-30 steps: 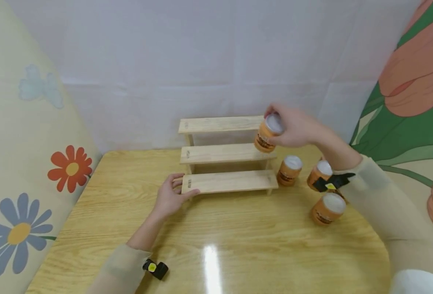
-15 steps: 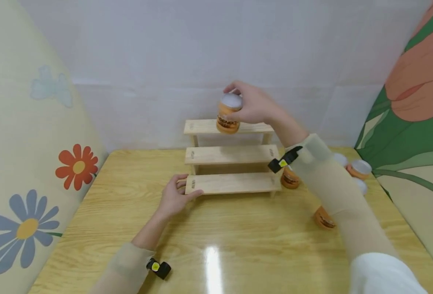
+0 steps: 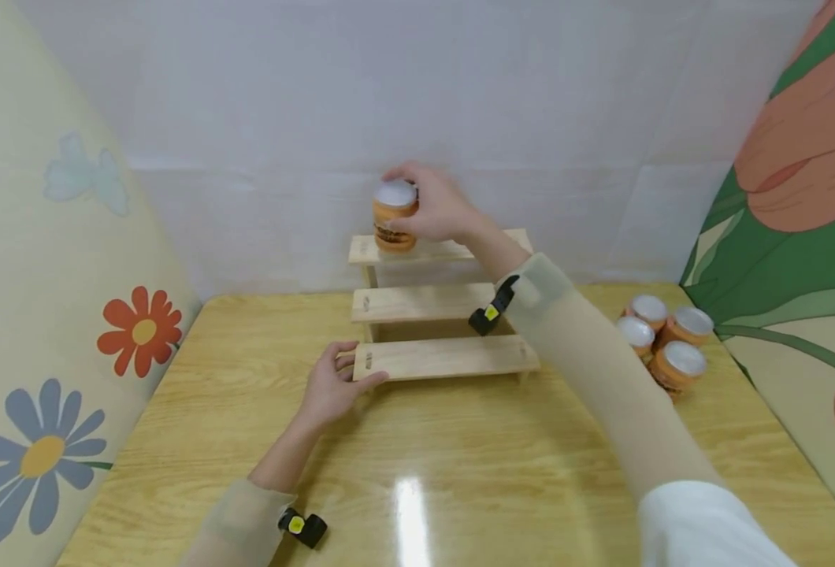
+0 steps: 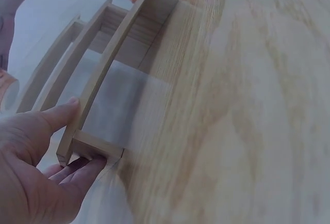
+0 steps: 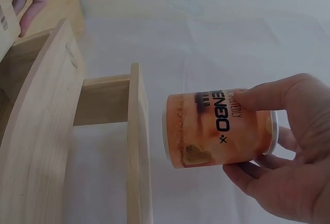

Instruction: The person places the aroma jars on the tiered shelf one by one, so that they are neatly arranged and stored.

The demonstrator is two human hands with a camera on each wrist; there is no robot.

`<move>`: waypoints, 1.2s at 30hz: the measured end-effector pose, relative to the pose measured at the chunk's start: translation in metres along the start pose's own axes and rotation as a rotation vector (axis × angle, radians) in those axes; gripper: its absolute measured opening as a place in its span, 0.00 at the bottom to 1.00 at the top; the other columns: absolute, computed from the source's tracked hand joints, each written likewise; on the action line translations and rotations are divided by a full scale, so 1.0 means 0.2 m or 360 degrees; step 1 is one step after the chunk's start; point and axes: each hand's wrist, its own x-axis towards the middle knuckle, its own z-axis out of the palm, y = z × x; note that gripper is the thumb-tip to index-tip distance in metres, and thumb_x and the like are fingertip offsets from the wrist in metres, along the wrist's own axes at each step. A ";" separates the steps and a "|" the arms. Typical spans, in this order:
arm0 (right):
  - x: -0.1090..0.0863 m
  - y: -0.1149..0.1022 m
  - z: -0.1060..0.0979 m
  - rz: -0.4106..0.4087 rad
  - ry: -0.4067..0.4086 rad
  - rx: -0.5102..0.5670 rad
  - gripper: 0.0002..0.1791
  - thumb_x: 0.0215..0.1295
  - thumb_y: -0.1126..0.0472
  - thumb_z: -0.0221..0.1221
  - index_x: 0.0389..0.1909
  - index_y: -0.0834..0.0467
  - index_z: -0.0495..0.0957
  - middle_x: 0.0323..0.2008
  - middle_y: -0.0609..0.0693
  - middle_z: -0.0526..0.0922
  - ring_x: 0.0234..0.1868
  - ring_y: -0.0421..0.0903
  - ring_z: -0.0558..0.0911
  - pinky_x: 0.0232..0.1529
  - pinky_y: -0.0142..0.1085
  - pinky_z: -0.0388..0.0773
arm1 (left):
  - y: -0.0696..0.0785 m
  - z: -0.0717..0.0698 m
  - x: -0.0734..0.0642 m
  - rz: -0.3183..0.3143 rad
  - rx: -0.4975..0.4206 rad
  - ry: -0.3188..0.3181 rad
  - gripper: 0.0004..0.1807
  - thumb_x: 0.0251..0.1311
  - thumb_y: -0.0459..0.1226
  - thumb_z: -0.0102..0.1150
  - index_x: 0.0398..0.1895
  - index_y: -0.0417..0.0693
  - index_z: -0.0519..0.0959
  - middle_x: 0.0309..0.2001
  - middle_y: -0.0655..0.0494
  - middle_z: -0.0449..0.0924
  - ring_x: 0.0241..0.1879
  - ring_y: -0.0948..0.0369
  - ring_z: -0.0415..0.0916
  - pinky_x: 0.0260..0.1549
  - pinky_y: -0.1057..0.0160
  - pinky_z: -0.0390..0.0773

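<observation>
My right hand (image 3: 432,205) grips an orange can (image 3: 394,224) with a burger print and a whitish top. It holds the can upright at the left part of the top tier of a three-tier wooden shelf (image 3: 446,358). In the right wrist view a narrow gap shows between the can's base (image 5: 172,131) and the top board (image 5: 136,146). My left hand (image 3: 331,386) grips the left end of the lowest board. Its thumb (image 4: 62,113) lies on the board's top edge, and its fingers curl round the end beneath.
Several matching orange cans (image 3: 680,362) stand clustered on the wooden table (image 3: 502,465), right of the shelf. My right forearm crosses in front of the shelf's right side. A white cloth backdrop (image 3: 283,157) hangs close behind the shelf; flower-printed panels flank the table.
My right hand has carried the can left, from above the middle tier's right end to the top tier's left part. My left hand keeps its grip on the lowest board.
</observation>
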 end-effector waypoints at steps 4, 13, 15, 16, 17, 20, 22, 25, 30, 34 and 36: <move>0.04 -0.03 0.04 0.0002 -0.0057 -0.0025 0.38 0.69 0.59 0.69 0.78 0.54 0.67 0.74 0.55 0.74 0.69 0.51 0.77 0.69 0.41 0.77 | 0.00 0.00 -0.01 -0.0013 -0.0008 -0.0001 0.45 0.61 0.36 0.78 0.77 0.38 0.62 0.70 0.34 0.74 0.66 0.39 0.80 0.47 0.66 0.87; 0.09 -0.03 0.13 -0.0042 -0.0165 0.0051 0.36 0.72 0.64 0.66 0.76 0.57 0.62 0.71 0.58 0.73 0.69 0.53 0.77 0.69 0.41 0.78 | 0.00 0.00 -0.02 -0.0006 0.0022 0.0014 0.45 0.62 0.38 0.79 0.76 0.39 0.63 0.70 0.34 0.75 0.65 0.40 0.80 0.46 0.68 0.87; 0.09 -0.02 0.14 -0.0054 -0.0177 0.0087 0.34 0.73 0.65 0.65 0.75 0.58 0.62 0.70 0.59 0.73 0.69 0.54 0.77 0.69 0.42 0.79 | 0.00 0.00 -0.02 -0.0008 0.0029 0.0014 0.45 0.62 0.38 0.78 0.76 0.39 0.63 0.70 0.34 0.75 0.65 0.40 0.80 0.46 0.67 0.86; 0.09 -0.02 0.15 -0.0055 -0.0179 0.0097 0.34 0.73 0.65 0.65 0.74 0.58 0.62 0.70 0.59 0.74 0.69 0.54 0.77 0.69 0.42 0.79 | 0.00 0.00 -0.02 -0.0007 0.0032 0.0013 0.44 0.62 0.38 0.78 0.76 0.39 0.63 0.70 0.34 0.75 0.65 0.40 0.80 0.46 0.67 0.86; 0.09 -0.02 0.15 -0.0052 -0.0174 0.0100 0.33 0.73 0.65 0.65 0.74 0.58 0.62 0.69 0.59 0.74 0.68 0.54 0.78 0.69 0.42 0.79 | 0.00 0.00 -0.02 -0.0006 0.0036 0.0011 0.44 0.62 0.38 0.78 0.76 0.39 0.63 0.70 0.34 0.75 0.65 0.40 0.80 0.46 0.67 0.86; 0.09 -0.02 0.15 -0.0065 -0.0097 0.0045 0.30 0.72 0.60 0.66 0.70 0.57 0.68 0.69 0.57 0.75 0.68 0.52 0.77 0.66 0.41 0.79 | 0.00 0.00 -0.02 -0.0007 0.0035 0.0017 0.44 0.62 0.38 0.78 0.76 0.38 0.63 0.69 0.34 0.75 0.65 0.40 0.80 0.46 0.68 0.86; 0.09 -0.03 0.15 -0.0091 -0.0009 -0.0008 0.28 0.70 0.56 0.69 0.67 0.56 0.73 0.68 0.55 0.78 0.66 0.51 0.77 0.64 0.40 0.79 | 0.00 0.00 -0.02 -0.0006 0.0038 0.0025 0.44 0.62 0.38 0.79 0.76 0.38 0.63 0.69 0.34 0.75 0.65 0.40 0.80 0.46 0.68 0.86; 0.09 -0.03 0.15 -0.0123 0.0115 -0.0075 0.26 0.67 0.50 0.73 0.61 0.56 0.80 0.65 0.53 0.82 0.63 0.50 0.78 0.62 0.40 0.78 | 0.00 0.00 -0.02 -0.0007 0.0033 0.0026 0.44 0.62 0.38 0.79 0.76 0.38 0.63 0.69 0.34 0.76 0.65 0.40 0.80 0.45 0.68 0.86; 0.08 -0.04 0.14 -0.0094 0.0147 -0.0107 0.25 0.67 0.50 0.73 0.60 0.55 0.82 0.63 0.53 0.83 0.61 0.50 0.80 0.61 0.39 0.78 | 0.01 0.00 -0.02 -0.0004 0.0024 0.0008 0.45 0.62 0.38 0.79 0.76 0.38 0.63 0.69 0.34 0.75 0.65 0.40 0.80 0.46 0.68 0.87; 0.09 -0.05 0.14 -0.0090 0.0124 -0.0105 0.26 0.68 0.49 0.73 0.62 0.56 0.81 0.64 0.53 0.83 0.62 0.49 0.80 0.62 0.39 0.79 | 0.01 -0.01 -0.02 -0.0002 0.0018 0.0023 0.44 0.61 0.38 0.79 0.76 0.39 0.63 0.69 0.34 0.76 0.65 0.40 0.80 0.46 0.68 0.87; 0.09 -0.05 0.13 -0.0053 0.0104 -0.0055 0.28 0.68 0.49 0.73 0.64 0.56 0.79 0.66 0.52 0.81 0.64 0.49 0.80 0.63 0.38 0.79 | 0.00 -0.01 -0.02 -0.0003 0.0022 0.0016 0.44 0.62 0.38 0.79 0.76 0.39 0.63 0.69 0.34 0.76 0.65 0.40 0.81 0.46 0.67 0.87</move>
